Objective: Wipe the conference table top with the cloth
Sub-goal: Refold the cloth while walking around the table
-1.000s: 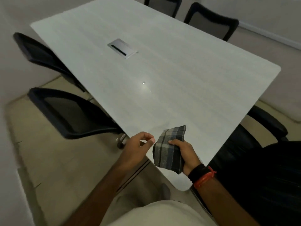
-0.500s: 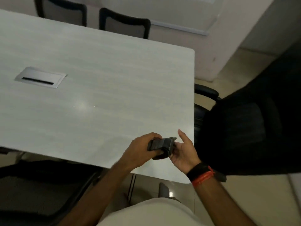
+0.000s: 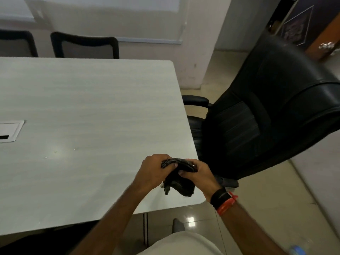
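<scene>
left hand [image 3: 153,172] + right hand [image 3: 200,176]: fingers grip bunched cloth [image 3: 181,184] | seemingly above table [image 3: 92,107] corner

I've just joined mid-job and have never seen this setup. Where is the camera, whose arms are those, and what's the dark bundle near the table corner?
There is no machine here. A person is working with bare hands and wearing one wide-angle camera on the head. It looks forward and down, so the arms reaching in from the bottom are theirs.

The left hand and right hand both grip the dark bundle, a bunched cloth. They hold it over the near right corner of the conference table. The right wrist wears a black wristband.

Set into the tabletop at the left edge of the picture is a metal cable-port plate. A black office chair stands at the table's right end, and two mesh-back chairs stand on the far side.
</scene>
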